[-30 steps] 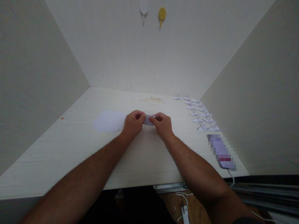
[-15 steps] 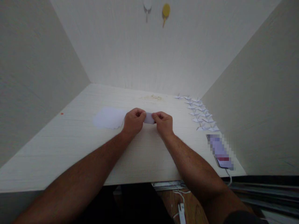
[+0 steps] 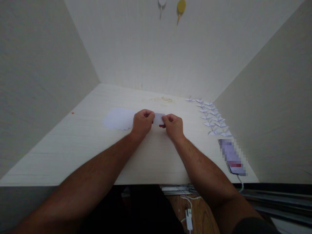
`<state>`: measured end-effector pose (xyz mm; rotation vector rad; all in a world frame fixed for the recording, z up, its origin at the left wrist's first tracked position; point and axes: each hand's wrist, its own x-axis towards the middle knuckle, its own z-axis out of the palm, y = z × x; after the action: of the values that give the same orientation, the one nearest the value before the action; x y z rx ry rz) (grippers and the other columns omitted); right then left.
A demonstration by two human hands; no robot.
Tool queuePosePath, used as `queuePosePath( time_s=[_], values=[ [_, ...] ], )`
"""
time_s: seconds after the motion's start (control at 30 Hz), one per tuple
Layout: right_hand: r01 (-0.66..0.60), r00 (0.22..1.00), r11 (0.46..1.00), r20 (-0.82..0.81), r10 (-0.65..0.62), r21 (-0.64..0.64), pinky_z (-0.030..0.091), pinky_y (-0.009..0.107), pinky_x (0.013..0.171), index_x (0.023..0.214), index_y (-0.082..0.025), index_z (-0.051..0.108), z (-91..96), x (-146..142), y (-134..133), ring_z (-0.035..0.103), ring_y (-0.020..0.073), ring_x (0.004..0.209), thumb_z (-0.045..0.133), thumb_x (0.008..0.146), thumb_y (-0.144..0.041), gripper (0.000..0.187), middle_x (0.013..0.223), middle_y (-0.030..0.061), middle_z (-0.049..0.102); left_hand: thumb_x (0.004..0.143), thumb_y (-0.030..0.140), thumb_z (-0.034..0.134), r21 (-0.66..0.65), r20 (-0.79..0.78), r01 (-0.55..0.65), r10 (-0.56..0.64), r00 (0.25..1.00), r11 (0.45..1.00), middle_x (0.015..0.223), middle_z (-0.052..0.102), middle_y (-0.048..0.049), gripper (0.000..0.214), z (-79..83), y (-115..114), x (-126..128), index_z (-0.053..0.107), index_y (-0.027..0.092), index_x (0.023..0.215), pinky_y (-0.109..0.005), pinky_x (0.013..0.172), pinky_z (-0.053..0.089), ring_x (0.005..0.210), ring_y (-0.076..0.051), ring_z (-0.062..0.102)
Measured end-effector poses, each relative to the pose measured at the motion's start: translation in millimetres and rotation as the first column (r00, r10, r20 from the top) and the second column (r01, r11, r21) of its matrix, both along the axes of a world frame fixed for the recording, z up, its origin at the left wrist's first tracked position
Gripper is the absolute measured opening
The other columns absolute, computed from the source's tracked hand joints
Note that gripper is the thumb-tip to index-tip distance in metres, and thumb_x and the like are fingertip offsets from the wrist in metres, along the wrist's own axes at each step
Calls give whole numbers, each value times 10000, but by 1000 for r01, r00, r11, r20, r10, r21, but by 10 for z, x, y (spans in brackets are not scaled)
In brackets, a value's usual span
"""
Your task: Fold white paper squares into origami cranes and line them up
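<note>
Phone [image 3: 231, 157] on the white desk [image 3: 153, 159], screen blurred, cable [image 3: 241, 183] trailing off the near edge. Small white paper piece [image 3: 159, 118] between left hand [image 3: 143, 123] and right hand [image 3: 174, 126], pinched by thumb and fingers at both ends. Loose sheets [image 3: 119, 118] just beside the left hand, partly hidden. Farther, folded paper birds [image 3: 210, 114] along the right wall [image 3: 268, 107]. Beyond, white hook [image 3: 162, 2] and yellow hook [image 3: 181, 6].

The small, rectangular, pale lilac-grey paper [image 3: 159, 118] looks plain. The flat, ragged-edged, bluish-white paper [image 3: 118, 118] is unpatterned too. Small folded white paper birds [image 3: 210, 124] show greyish-lilac shading. Fine grey streaks line the whitish wood-patterned tabletop [image 3: 151, 162], marked with yellow-brown specks [image 3: 167, 99]. The pixelated lilac phone screen [image 3: 230, 152] carries a dark red band [image 3: 235, 165]; the round wall hook [image 3: 181, 6] is mustard yellow.
</note>
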<state>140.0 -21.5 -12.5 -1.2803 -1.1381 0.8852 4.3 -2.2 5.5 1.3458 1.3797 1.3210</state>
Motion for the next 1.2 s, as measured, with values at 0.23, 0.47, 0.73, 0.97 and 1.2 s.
queuePosePath(
  time_s=[0.23, 0.47, 0.73, 0.97, 1.2],
  values=[
    [-55, 997, 994, 56, 60, -97, 493, 210, 462, 727, -155, 632, 53, -2, -23, 659, 137, 509, 649, 795, -313, 172, 564, 20, 658, 711, 263, 632, -15, 118, -24, 25, 993, 1000, 606, 610, 3, 119, -38, 33, -1, 644, 145, 707, -235, 527, 431, 547, -113, 535],
    [-112, 991, 986, 59, 120, -124, 511, 222, 500, 732, -162, 636, 50, -7, -26, 660, 131, 531, 628, 814, -318, 176, 604, 34, 684, 693, 265, 639, -2, 191, -40, 40, 981, 999, 577, 576, 9, 117, -115, 79, -2, 637, 150, 677, -232, 499, 404, 521, -102, 499],
    [-31, 945, 998, 324, 49, -61, 438, 222, 477, 673, -186, 578, 46, 75, -36, 555, 101, 440, 579, 835, -355, 234, 528, -15, 613, 647, 255, 654, -48, 363, 19, 0, 932, 999, 588, 572, -1, 110, -120, 80, 26, 608, 156, 635, -269, 553, 471, 544, -122, 541],
    [-92, 912, 993, 394, 115, -77, 385, 224, 490, 634, -190, 562, 86, 106, -46, 506, 98, 447, 573, 811, -344, 234, 493, -28, 569, 680, 286, 614, -71, 424, 111, -71, 903, 991, 625, 589, -3, 118, -77, 75, -40, 606, 174, 716, -257, 511, 443, 548, -139, 564],
    [-235, 867, 969, 435, 244, -76, 300, 223, 478, 580, -193, 526, 49, 82, -80, 431, 91, 477, 573, 780, -334, 249, 498, -36, 512, 640, 345, 725, -79, 99, 381, -373, 923, 921, 623, 631, -16, 203, -4, 40, -89, 690, 154, 696, -231, 509, 390, 546, -113, 517]
  ],
)
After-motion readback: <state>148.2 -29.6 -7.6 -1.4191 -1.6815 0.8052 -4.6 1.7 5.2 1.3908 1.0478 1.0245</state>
